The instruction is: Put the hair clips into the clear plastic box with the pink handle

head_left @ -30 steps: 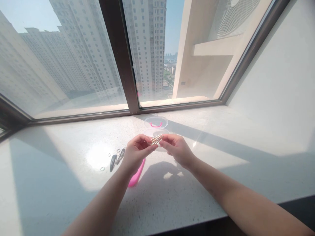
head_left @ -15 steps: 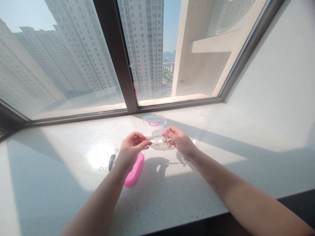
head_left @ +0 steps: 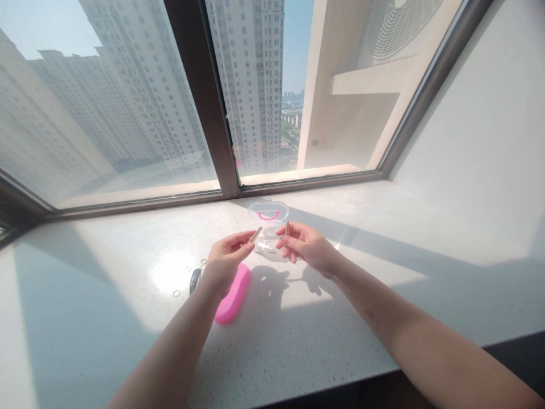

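My left hand pinches a slim gold-coloured hair clip between thumb and fingers, its tip pointing up and to the right. Opposite it, my right hand grips a second gold-coloured hair clip, held nearly upright. Both hands hover over a clear plastic box, whose open lid with a pink handle lies toward the window. What is inside the box is hard to make out. Beneath my left wrist lies a pink elongated case, partly covered by the hand.
Left of my left wrist are a dark glossy oval item and several small rings on the speckled white sill. A window frame bounds the sill at the back, and a white wall stands at the right.
The left clip has tilted more steeply upward. My right hand has turned its clip more upright and shifted slightly left. The box, pink case and rings stay put.
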`<state>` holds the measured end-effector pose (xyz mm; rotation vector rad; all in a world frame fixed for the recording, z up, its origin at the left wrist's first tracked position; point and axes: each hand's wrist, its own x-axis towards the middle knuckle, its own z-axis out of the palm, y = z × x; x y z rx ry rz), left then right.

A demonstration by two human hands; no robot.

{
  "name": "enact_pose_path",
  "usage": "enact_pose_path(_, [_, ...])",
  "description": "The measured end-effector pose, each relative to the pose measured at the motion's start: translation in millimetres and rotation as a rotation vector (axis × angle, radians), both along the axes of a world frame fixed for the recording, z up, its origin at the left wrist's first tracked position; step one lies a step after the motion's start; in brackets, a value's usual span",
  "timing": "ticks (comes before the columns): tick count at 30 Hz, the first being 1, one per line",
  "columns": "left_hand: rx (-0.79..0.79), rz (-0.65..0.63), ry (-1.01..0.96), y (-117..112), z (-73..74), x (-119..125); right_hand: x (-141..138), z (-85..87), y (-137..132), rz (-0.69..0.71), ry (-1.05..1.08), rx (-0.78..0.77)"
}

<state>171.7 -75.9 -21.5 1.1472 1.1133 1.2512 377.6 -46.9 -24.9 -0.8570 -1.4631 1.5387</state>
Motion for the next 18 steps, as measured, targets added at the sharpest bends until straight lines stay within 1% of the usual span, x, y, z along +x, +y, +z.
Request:
enact_pose_path(6, [0.009, -0.038, 0.043, -0.3, -0.7, 0.5, 0.7, 3.1, -2.8, -0.018, -0.1, -0.005])
enact_pose_path(13, [0.029, -0.063, 0.093, -1.2, 2.3, 3.4, -0.8, 2.2, -3.3, -0.019, -0.072, -0.039])
enact_pose_path(18, [0.039, -0.078, 0.091, -1.8, 1.9, 5.1, -3.1, 0.8, -3.5, -0.01, -0.059, -0.049])
